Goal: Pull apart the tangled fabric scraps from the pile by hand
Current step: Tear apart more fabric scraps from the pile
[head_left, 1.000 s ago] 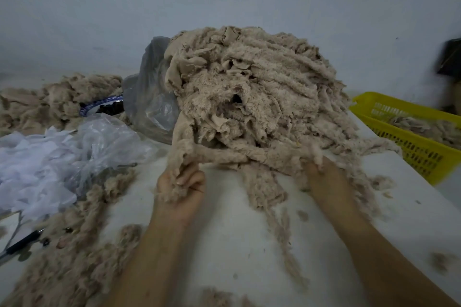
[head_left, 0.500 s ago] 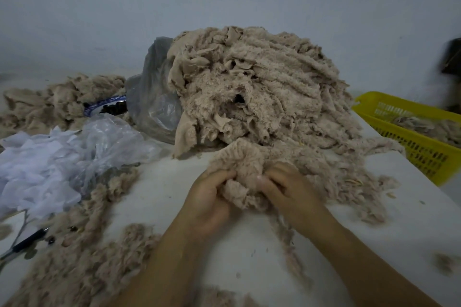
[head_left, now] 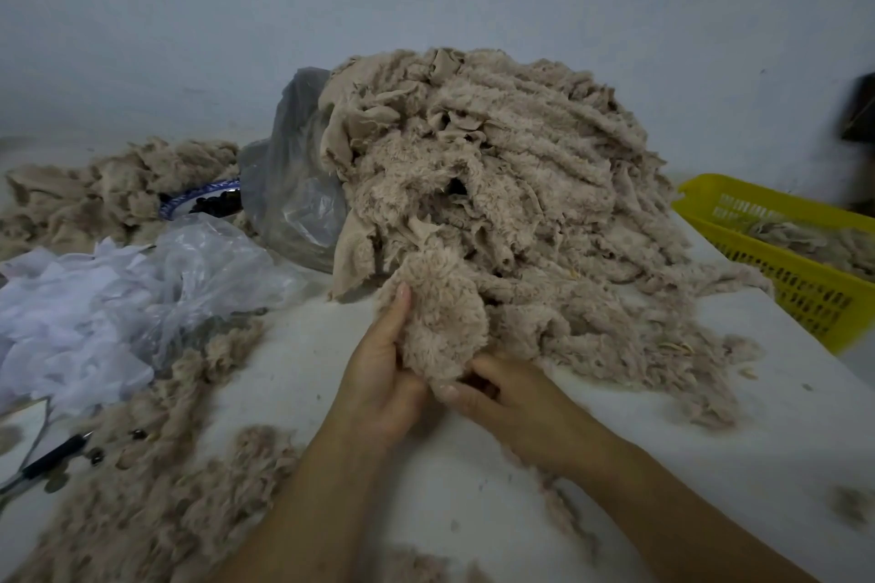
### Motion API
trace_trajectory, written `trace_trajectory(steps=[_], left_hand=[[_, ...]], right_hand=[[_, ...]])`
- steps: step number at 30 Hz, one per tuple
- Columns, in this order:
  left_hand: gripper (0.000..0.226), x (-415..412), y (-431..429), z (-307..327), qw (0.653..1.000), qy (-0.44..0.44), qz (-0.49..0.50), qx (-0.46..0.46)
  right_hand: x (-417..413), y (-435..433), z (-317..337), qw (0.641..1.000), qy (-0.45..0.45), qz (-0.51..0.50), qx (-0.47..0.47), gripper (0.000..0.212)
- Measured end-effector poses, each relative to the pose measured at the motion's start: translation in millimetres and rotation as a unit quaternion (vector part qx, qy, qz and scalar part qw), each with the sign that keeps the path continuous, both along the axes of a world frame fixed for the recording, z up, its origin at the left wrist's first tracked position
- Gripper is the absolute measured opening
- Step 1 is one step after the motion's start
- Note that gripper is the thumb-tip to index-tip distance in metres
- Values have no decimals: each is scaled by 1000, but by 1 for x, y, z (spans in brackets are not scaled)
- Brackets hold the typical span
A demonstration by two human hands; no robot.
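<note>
A tall pile of tangled beige fleece scraps rises in the middle of the white table. At its near foot a fluffy beige scrap clump is bunched up between both hands. My left hand holds the clump's left side, with the thumb lying up along its edge. My right hand grips the clump's lower end from the right, fingers curled under it. The clump still touches the pile behind it.
A yellow plastic basket with scraps stands at the right edge. A grey plastic bag leans on the pile's left. White scraps in clear plastic lie at left, loose beige scraps in front, a pen nearby.
Both hands came together from the pile's sides, gathered a clump at its foot, and now hold it raised slightly higher against the pile.
</note>
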State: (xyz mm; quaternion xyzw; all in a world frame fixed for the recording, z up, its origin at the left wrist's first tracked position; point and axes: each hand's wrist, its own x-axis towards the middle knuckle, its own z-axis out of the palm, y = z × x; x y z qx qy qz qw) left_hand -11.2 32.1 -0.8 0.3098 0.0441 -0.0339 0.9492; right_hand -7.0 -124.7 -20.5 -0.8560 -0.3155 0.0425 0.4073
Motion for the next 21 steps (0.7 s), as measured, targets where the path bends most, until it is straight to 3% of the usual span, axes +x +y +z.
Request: trace_trajectory(steps=[5,8,10,12,15,19,21], left_hand=[[44,7,8,-2,998,26,52,-21],[26,11,30,-3,988,50,109,-96],[38,11,43,-5,980,54,121,-150],[44,9,43,-2,987,44,110,-111],[31,3,27,5,998,10,57,-32],[30,-11,5,11,994,-4,-105,-17],[46,-19,-3,12,987,-19,-161,12]], right_hand=[[-2,-1,3,999,-42,34,-4,34],[-2,-8,9,998,-54,10,35,39],[1,-14,11,995,-41,-33,84,41],[3,-20,11,985,-9,-72,156,47],[4,-24,10,983,-18,-96,154,46],[10,-17,7,984,-120,-117,52,11],[11,-15,3,985,-141,-96,37,42]])
